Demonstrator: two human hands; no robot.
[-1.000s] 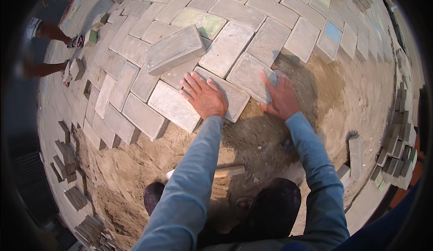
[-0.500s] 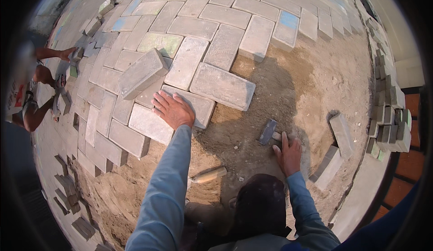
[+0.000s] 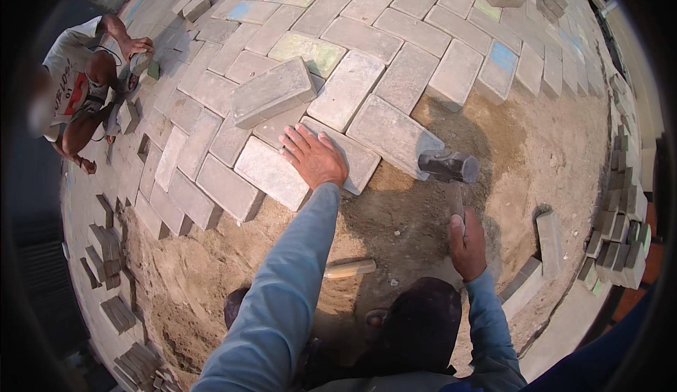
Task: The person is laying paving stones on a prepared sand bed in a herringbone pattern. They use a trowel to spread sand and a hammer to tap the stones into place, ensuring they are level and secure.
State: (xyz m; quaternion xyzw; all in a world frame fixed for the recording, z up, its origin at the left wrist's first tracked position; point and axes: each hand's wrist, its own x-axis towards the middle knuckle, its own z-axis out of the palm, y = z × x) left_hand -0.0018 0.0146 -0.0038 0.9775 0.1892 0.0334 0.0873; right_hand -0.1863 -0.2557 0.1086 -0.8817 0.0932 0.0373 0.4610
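Observation:
My left hand [image 3: 315,158] lies flat, fingers stretched, across a grey paving brick [image 3: 356,161] at the edge of the laid pavement. Around a wooden handle my right hand [image 3: 467,245] is closed, holding a club hammer [image 3: 449,166] up over the sand. Its dark metal head is beside the outer end of another paving brick [image 3: 395,132]; whether they touch I cannot tell. One loose brick [image 3: 273,93] rests tilted on top of the laid ones, just beyond my left hand. A light wooden tool handle [image 3: 350,268] lies on the sand between my arms; its other end is hidden.
Bare sand [image 3: 204,272] borders the pavers. Two loose bricks [image 3: 549,240] lie at the right, near a brick stack [image 3: 617,247] along the edge. More piles [image 3: 106,258] stand at left. Another person [image 3: 92,85] crouches at the far left, a hand on a brick.
My right hand has taken hold of the hammer and raised it from the sand. My left hand stays on the same brick. The view has shifted left.

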